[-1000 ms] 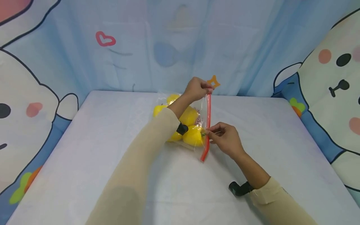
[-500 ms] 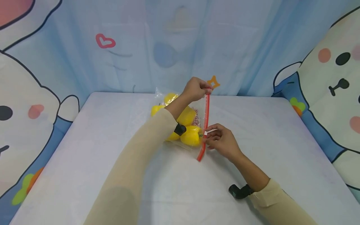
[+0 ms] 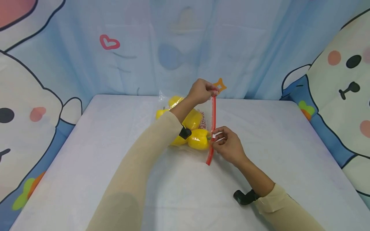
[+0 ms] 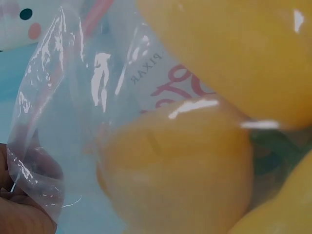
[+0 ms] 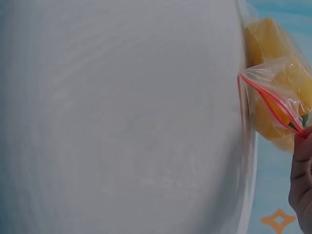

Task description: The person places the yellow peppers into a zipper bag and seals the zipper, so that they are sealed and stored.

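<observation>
A clear zip bag (image 3: 206, 110) with a red zip strip (image 3: 214, 115) stands on the table, holding several yellow bell peppers (image 3: 198, 140). My left hand (image 3: 201, 91) reaches across the bag and pinches the strip's far end. Lower down the strip, my right hand (image 3: 229, 146) pinches it at a small white slider (image 3: 213, 136). In the right wrist view the two red lips (image 5: 273, 100) are apart toward the near end. The left wrist view looks through the plastic at large yellow peppers (image 4: 180, 161). My left forearm hides part of the bag.
A white cloth covers the table (image 3: 86, 166). Behind it hangs a blue curtain (image 3: 138, 57) with cartoon prints, close to the table's far edge. A black wrist camera (image 3: 244, 197) juts from the right sleeve.
My right fingers have shifted slightly toward the strip's near end, and the white slider shows between them now. The bag has moved a little left. My left hand stays at the far end.
</observation>
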Tool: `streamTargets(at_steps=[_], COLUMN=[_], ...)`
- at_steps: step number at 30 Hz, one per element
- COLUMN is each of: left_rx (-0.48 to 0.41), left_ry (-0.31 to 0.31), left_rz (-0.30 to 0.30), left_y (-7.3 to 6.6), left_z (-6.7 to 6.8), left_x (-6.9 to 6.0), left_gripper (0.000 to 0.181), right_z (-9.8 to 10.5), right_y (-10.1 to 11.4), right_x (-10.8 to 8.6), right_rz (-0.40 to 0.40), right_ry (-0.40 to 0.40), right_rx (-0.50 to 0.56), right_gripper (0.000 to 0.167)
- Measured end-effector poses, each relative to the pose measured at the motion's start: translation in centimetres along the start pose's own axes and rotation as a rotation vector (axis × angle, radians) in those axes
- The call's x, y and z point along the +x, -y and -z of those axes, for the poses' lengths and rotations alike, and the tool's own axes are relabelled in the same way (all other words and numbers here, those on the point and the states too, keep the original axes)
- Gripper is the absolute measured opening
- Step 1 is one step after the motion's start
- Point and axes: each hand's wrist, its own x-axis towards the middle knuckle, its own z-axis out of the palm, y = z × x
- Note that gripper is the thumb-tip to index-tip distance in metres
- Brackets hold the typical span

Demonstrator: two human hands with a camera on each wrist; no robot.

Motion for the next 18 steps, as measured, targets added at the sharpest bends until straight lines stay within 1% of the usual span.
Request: streamTargets(at_steps=[6,11,14,18], left_rx=[0.008,0.001,0.005,0.010], left_ry=[-0.026,-0.018,-0.018,-0.026], left_rz=[-0.013,-0.009,-0.007,-0.008], left_y=[-0.04,0.21,0.28,0.28], left_z=[-0.11,-0.22,-0.33,-0.45], left_x=[-0.14,-0.01,0.10,0.15], left_gripper=[0.023,0.024,0.024,0.024], right_z=[0.15,0.31,0.42,0.57], right_y=[-0.08,-0.33,-0.51,-0.59], right_x=[0.25,0.43,0.46,0.46], right_rz=[-0.012,0.035,0.054,0.067], right_ry=[-0.020,-0.060,-0.100,-0.128], right_rx=[0.003,0.007,-0.002,-0.021], right_gripper=[0.030,0.026,0.026,0.025])
